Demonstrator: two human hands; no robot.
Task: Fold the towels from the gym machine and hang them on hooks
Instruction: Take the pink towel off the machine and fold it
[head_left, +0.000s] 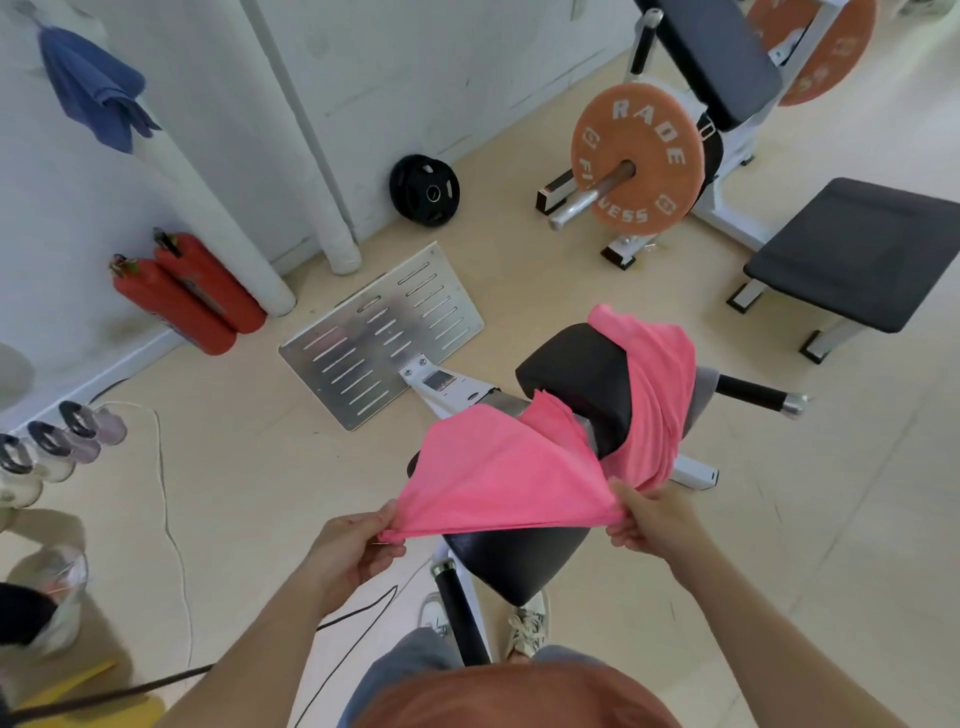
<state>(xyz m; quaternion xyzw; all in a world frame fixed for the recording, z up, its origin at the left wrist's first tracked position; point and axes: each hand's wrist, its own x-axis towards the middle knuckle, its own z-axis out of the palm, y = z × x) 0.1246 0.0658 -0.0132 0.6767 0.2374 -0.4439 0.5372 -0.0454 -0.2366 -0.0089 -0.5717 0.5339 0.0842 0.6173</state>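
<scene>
Over gym machine (571, 374), left hand (348, 551) and right hand (649, 519) pinch pink towel (493, 483) taut.

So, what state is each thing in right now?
pink towel: pulled taut between both hands, rest draped over black pad
left hand: pinching a towel edge
right hand: pinching the towel edge
blue towel: hanging on the wall
orange weight plate: mounted on its bar

Red extinguishers (187, 299), black weight plate (425, 190), orange plate (638, 156).
</scene>
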